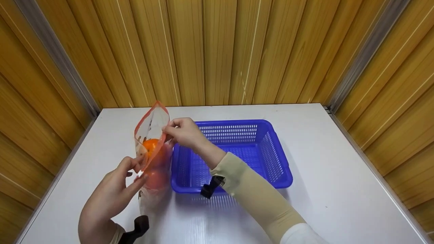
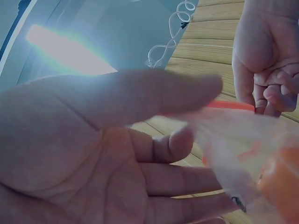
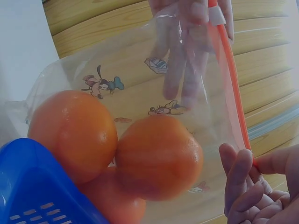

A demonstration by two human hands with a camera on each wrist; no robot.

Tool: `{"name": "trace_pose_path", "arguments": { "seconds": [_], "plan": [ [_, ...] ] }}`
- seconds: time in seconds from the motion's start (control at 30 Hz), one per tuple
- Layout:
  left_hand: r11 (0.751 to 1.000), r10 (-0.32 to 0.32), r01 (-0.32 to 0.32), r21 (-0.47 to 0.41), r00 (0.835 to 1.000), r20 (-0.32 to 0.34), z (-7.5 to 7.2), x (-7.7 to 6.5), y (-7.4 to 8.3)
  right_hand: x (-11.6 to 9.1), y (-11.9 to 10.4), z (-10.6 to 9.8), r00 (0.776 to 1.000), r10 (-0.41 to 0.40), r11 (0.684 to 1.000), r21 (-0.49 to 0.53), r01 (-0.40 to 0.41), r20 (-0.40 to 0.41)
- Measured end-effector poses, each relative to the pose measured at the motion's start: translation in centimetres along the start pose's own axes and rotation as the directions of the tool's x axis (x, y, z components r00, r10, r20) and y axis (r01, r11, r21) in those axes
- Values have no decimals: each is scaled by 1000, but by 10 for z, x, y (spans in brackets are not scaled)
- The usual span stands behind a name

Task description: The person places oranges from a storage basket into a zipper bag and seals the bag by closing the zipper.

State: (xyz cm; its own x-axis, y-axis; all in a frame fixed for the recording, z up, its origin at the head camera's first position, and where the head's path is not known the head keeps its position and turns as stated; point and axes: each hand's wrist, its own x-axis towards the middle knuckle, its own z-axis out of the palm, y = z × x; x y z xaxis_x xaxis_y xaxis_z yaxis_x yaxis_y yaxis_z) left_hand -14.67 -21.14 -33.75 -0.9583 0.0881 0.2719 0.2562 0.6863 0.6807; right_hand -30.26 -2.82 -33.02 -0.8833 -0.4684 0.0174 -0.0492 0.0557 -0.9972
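A clear slider zip bag (image 3: 140,70) with a red zip edge and cartoon prints stands to the left of the blue basket. Its mouth gapes in the head view. Inside lie round orange fruits (image 3: 159,156), three of them showing in the right wrist view. My left hand (image 1: 110,191) pinches the zip edge between thumb and finger, close to the white slider (image 1: 139,173). Farther along the same edge, my right hand (image 1: 185,135) pinches the rim on the basket side. In the left wrist view, the left thumb hides part of the bag's edge.
Right beside the bag, the blue plastic basket (image 1: 234,122) with slotted walls sits on the white table (image 1: 325,189); no contents show in it. Wood-patterned panels (image 1: 220,51) enclose the table at the back and both sides.
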Motion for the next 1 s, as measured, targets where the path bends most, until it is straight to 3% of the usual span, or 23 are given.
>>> {"name": "trace_pose_path", "arguments": {
  "seconds": [0.07,0.13,0.2,0.23,0.3,0.37,0.43,0.5,0.6,0.67,0.73,0.8,0.87,0.9,1.0],
  "plan": [
    [999,-51,51,-4,998,-33,-2,1,1,1,0,-2,1000,17,1000,18,-17,13],
    [995,-98,94,-35,986,-138,-3,4,1,3,0,-5,999,34,999,16,-34,18],
    [981,-173,141,-130,944,-280,-3,8,1,5,0,-9,999,50,999,7,-50,3],
    [966,-222,155,-208,909,-352,-3,11,0,7,1,-11,998,57,998,-5,-57,-17],
    [932,-302,144,-333,818,-490,-2,16,-2,11,4,-14,995,58,997,-37,-61,-75],
    [884,-392,130,-449,729,-561,-2,20,-4,15,10,-18,989,61,996,-59,-69,-131],
    [853,-442,106,-510,667,-600,-2,23,-8,19,16,-21,985,60,993,-93,-76,-162],
    [830,-465,75,-553,641,-611,-3,25,-11,22,22,-25,988,47,991,-116,-65,-148],
    [762,-501,-17,-648,617,-606,-6,27,-17,25,27,-31,995,15,994,-110,-26,-96],
    [717,-524,-86,-692,588,-616,-8,28,-22,27,29,-34,997,-12,996,-88,5,-79],
    [703,-538,-140,-697,537,-650,-9,30,-26,28,30,-36,996,-31,998,-63,26,-89],
    [711,-537,-185,-679,481,-693,-10,30,-31,29,31,-36,993,-47,998,-52,41,-112],
    [707,-540,-222,-671,442,-716,-11,30,-36,30,31,-37,988,-54,998,-49,48,-142],
    [696,-554,-230,-680,430,-713,-12,30,-38,30,32,-37,987,-53,998,-44,46,-151],
    [658,-590,-240,-714,425,-687,-13,31,-42,30,33,-37,984,-41,999,-38,35,-171]
  ]
}}
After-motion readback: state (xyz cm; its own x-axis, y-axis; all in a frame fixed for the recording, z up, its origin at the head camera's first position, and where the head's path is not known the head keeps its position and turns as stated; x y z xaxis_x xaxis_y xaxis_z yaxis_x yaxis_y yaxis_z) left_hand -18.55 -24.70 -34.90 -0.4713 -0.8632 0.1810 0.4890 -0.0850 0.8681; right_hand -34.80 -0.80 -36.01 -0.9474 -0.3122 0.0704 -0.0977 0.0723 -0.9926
